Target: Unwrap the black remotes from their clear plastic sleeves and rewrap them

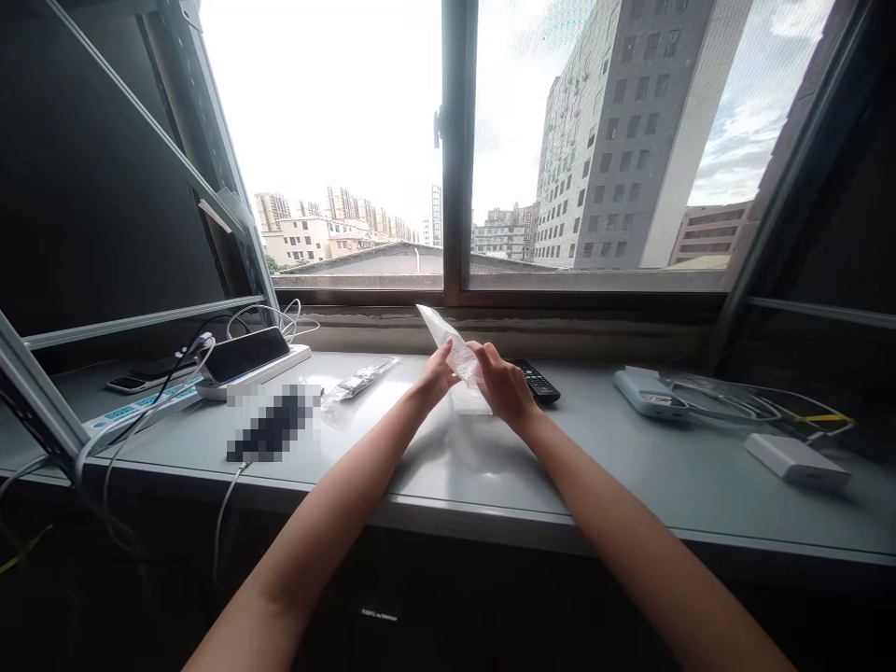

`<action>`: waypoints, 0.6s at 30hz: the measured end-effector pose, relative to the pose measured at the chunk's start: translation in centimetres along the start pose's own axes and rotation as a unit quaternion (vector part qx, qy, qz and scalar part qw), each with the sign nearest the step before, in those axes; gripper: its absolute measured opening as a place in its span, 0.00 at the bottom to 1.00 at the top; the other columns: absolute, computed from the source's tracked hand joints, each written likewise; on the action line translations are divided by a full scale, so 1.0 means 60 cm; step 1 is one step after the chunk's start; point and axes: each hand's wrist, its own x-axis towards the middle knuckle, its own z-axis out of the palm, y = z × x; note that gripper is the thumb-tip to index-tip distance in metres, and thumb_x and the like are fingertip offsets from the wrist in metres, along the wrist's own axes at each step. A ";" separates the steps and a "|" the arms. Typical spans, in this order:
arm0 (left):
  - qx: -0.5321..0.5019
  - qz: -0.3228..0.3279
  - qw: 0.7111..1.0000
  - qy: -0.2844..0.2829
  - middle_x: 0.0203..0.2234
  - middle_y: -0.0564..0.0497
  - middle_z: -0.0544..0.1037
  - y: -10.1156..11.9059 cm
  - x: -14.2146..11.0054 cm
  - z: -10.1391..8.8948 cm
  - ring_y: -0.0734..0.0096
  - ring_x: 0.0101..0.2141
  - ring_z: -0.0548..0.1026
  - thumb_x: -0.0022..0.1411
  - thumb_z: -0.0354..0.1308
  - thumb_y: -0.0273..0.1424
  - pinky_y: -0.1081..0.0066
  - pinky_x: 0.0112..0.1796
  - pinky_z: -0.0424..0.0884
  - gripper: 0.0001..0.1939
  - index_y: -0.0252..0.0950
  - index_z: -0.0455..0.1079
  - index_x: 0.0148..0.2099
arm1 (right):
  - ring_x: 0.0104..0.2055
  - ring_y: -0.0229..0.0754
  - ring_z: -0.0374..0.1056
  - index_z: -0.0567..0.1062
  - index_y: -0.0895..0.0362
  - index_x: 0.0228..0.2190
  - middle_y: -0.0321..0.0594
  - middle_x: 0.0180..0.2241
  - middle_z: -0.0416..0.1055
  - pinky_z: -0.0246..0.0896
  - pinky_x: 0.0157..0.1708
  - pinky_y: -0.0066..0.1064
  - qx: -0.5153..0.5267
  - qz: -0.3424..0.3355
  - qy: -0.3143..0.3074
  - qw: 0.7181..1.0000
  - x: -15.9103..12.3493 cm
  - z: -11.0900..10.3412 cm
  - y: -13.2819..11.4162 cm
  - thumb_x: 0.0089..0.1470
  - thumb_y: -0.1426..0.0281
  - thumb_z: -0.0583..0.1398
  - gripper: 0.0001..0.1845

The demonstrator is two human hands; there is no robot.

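Observation:
Both my hands hold a thin, whitish translucent plastic bag [440, 329] above the middle of the shelf. My left hand [438, 373] pinches its lower left part, thumb up. With curled fingers, my right hand [500, 381] grips it from the other side. One corner of the bag points up and to the left, toward the window. Whether anything is inside cannot be made out. Just behind my right hand lies a black remote control [540, 383], partly hidden. Left of my left hand is a clear plastic packet [364, 378] with something silvery in it.
A dark-screened phone [245, 355] leans on a white stand at left, near a power strip [140, 411] and tangled cables. A blurred-out dark object [276, 425] lies before it. At right are a pale blue power bank [651, 392], a coiled cable [742, 401] and a white adapter [798, 459].

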 end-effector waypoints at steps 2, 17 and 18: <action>-0.012 0.018 0.999 0.030 0.36 0.43 0.78 0.003 0.005 -0.006 0.65 0.35 0.77 0.65 0.54 0.37 0.66 0.41 0.72 0.15 0.32 0.70 0.48 | 0.30 0.41 0.71 0.61 0.58 0.53 0.45 0.41 0.70 0.51 0.19 0.27 0.005 -0.006 0.002 1.000 -0.001 0.002 0.001 0.57 0.78 0.53 0.22; -0.046 0.057 0.984 0.161 0.37 0.43 0.79 0.062 0.009 -0.062 0.68 0.34 0.78 0.68 0.48 0.40 0.73 0.32 0.74 0.21 0.36 0.62 0.59 | 0.47 0.46 0.65 0.65 0.58 0.51 0.46 0.44 0.70 0.59 0.39 0.32 0.073 0.278 0.051 0.956 -0.001 0.014 0.080 0.64 0.65 0.47 0.18; -0.050 0.059 0.984 0.163 0.37 0.43 0.79 0.065 0.006 -0.065 0.69 0.34 0.78 0.68 0.47 0.41 0.73 0.31 0.73 0.22 0.36 0.62 0.59 | 0.51 0.49 0.63 0.66 0.58 0.51 0.48 0.47 0.69 0.59 0.43 0.36 0.048 0.333 0.012 0.942 -0.004 0.017 0.093 0.62 0.66 0.50 0.17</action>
